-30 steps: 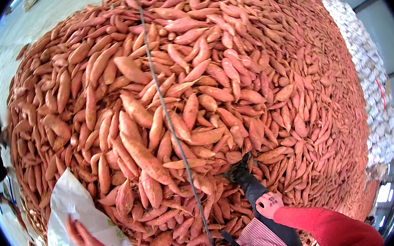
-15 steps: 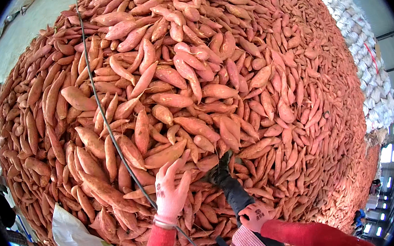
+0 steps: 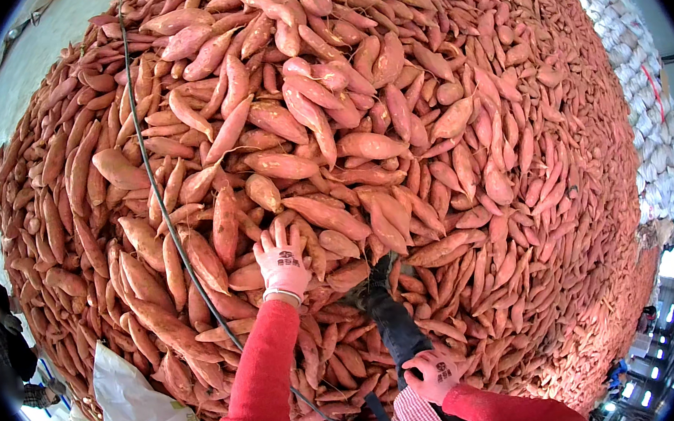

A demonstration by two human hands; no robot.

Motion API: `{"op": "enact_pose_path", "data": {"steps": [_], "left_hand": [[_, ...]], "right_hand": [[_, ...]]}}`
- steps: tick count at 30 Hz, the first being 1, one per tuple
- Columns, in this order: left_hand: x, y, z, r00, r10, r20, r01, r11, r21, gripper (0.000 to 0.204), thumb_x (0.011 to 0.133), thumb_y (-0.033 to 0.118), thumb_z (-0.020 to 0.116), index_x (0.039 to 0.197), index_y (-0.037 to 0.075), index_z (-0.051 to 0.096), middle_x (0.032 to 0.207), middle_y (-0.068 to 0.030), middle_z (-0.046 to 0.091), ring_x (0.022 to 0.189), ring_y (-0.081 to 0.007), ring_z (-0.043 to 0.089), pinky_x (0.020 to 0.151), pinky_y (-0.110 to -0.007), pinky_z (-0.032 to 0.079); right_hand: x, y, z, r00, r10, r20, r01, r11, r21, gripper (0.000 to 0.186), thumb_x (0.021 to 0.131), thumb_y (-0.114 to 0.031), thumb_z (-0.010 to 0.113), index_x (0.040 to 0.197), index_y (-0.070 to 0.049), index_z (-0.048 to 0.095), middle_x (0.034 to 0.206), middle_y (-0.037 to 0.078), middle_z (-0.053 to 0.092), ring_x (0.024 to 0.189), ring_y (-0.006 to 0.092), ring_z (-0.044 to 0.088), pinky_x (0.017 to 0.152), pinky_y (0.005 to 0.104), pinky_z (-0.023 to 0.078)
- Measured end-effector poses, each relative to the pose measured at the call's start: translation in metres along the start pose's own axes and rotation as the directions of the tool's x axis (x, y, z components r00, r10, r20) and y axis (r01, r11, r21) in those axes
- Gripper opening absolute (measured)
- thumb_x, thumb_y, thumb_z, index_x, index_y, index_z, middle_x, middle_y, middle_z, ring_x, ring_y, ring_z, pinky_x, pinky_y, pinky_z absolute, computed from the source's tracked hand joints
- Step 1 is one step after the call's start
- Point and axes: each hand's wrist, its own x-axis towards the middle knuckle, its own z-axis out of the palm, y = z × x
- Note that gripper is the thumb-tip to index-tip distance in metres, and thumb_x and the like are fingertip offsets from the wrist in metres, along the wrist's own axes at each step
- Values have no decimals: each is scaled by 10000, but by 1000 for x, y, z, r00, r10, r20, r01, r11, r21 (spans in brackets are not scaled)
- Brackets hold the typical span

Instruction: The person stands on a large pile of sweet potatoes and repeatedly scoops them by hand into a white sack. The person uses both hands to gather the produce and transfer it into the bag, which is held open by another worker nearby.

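Note:
A large heap of reddish sweet potatoes [image 3: 329,215] fills the view. My left hand [image 3: 283,264], in a pink glove with a dark print on its back, reaches out over the heap. Its fingers are stretched and slightly apart, the tips at the sweet potatoes just beyond. No sweet potato is seen in its grasp; the palm side is hidden. Lower right, my right hand [image 3: 432,375], gloved alike, rests on my dark-trousered leg [image 3: 396,327] with its fingers laid over it. That leg's foot is planted among the sweet potatoes.
A dark cable [image 3: 174,227] runs down across the heap, left of my left hand. At lower left lies a white sack [image 3: 140,412]. Another person [image 3: 6,344] is at the far left edge. Stacked white sacks [image 3: 626,73] line the right side.
My left hand has moved forward and down onto the sweet potatoes, from hovering with spread fingers. My right hand stays on my leg. The view has shifted slightly.

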Motion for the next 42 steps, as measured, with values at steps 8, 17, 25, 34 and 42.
{"op": "enact_pose_path", "data": {"steps": [8, 17, 25, 34, 42], "left_hand": [[1, 4, -11, 996, -36, 75, 42, 997, -66, 800, 724, 423, 799, 1432, 238, 475, 1593, -105, 247, 1387, -355, 331, 1070, -505, 361], [1, 1, 2, 999, -34, -19, 27, 959, -283, 781, 544, 352, 869, 1256, 178, 601, 1548, -111, 282, 1387, -388, 308, 1083, -564, 336], [0, -14, 19, 998, 6, -64, -24, 961, -275, 878, 514, 351, 848, 1328, 184, 564, 1561, -138, 254, 1382, -396, 305, 1081, -565, 329], [11, 1, 12, 999, 2, 33, 5, 981, -195, 899, 547, 299, 861, 1377, 196, 533, 1582, -155, 248, 1423, -370, 293, 1086, -578, 319], [11, -7, 15, 996, -58, 67, 69, 980, -189, 872, 582, 324, 857, 1381, 195, 532, 1587, -148, 232, 1432, -364, 274, 1101, -589, 305]], "right_hand": [[-5, 6, 3, 1000, 4, -30, -3, 999, 50, 135, 775, -207, 707, 867, -109, 712, 885, 92, 698, 910, 324, 645, 798, 459, 518], [36, 35, -12, 981, -130, -144, 169, 938, 302, 317, 875, -238, 702, 1152, -97, 639, 1009, 102, 684, 924, 269, 661, 802, 390, 546], [317, 160, -13, 900, 189, -393, -58, 945, 321, 468, 969, -289, 647, 1331, -25, 512, 1200, 170, 630, 1168, 253, 599, 981, 389, 487], [451, 185, -13, 858, 390, -335, -199, 853, 482, 357, 910, -238, 691, 1130, 42, 677, 921, 96, 705, 801, 190, 655, 732, 313, 522], [337, 82, -58, 900, 195, -390, -63, 943, 326, 286, 935, -227, 675, 1089, 15, 674, 889, 129, 708, 735, 170, 660, 683, 299, 517]]}}
